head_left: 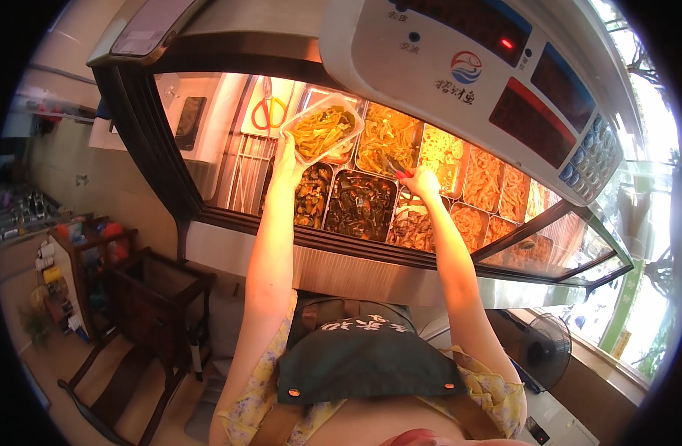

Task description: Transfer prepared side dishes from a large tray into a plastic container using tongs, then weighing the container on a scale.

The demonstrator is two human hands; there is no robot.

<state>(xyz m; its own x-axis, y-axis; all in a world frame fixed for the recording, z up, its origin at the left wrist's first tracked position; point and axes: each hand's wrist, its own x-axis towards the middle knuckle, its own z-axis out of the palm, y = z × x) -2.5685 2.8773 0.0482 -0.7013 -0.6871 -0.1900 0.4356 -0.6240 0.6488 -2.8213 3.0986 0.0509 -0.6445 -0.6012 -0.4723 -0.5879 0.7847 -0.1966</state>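
Container (357, 119): clear plastic, roughly rectangular, with yellow-green food (322, 128) in it. Was up at the left part of the display case (333, 275), above the metal trays (393, 212).
Left hand (285, 158): fingers gripped the container at its near left corner; forearm reached in over the case's near ledge.
Right hand (424, 181): was over the trays, at the near right corner of the yellow-green strips (385, 134). Fingers bent, red at the tips. Couldn't tell whether they were closed on anything; small dark shape (391, 165) sat just beside them, kind unclear.
Near row: brown chunks (311, 195) on the left, dark glossy food (362, 201) next, then pale brown slices (409, 224) partly behind the right forearm.
Far row: yellow pieces (439, 149) sat right of the strips, orange-red food (484, 178) right of those.
Scissors (269, 115): orange-yellow handles toward the person, left of the container.
Readout unit (460, 82): white housing, dark panels, one red light, round-button keypad (590, 152); hung into view top right.
Person: dark apron (363, 364) over a yellow floral top (263, 386).
Floor side: wooden chair (155, 297) stood lower left, fan (545, 349) lower right.
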